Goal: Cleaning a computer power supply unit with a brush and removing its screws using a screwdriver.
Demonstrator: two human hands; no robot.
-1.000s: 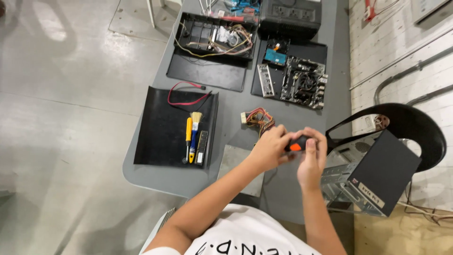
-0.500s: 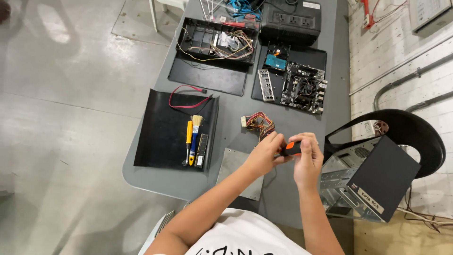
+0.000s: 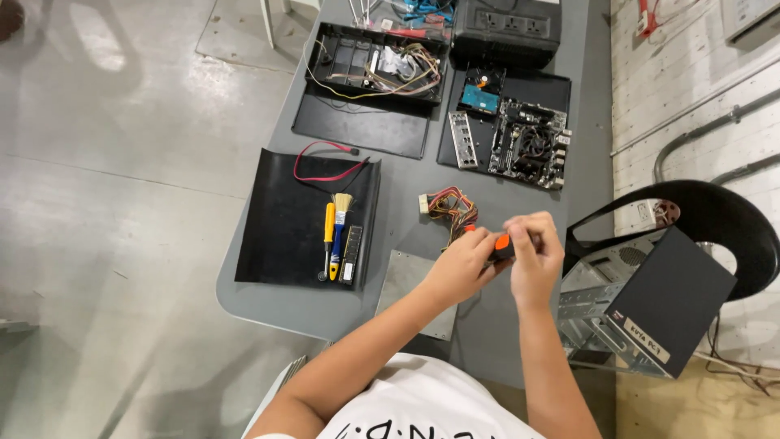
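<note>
My left hand [image 3: 461,264] and my right hand [image 3: 532,256] meet above the grey table [image 3: 406,175], both closed around a small black and orange tool [image 3: 500,244]. Only its orange end shows between the fingers. Just beyond my hands lies a bundle of coloured wires with a white plug [image 3: 447,207]. Under my left forearm sits a flat grey metal plate [image 3: 406,280].
A black mat [image 3: 284,219] at left carries a red cable [image 3: 329,158], a screwdriver, a brush [image 3: 340,219] and a memory stick. Farther back are an open black case with wiring [image 3: 374,69], a motherboard [image 3: 528,146] and a black box. An open computer chassis [image 3: 642,301] stands at right.
Both hands, still joined on the tool, have drifted slightly away from my body toward the wire bundle. The camera view has shifted a little.
</note>
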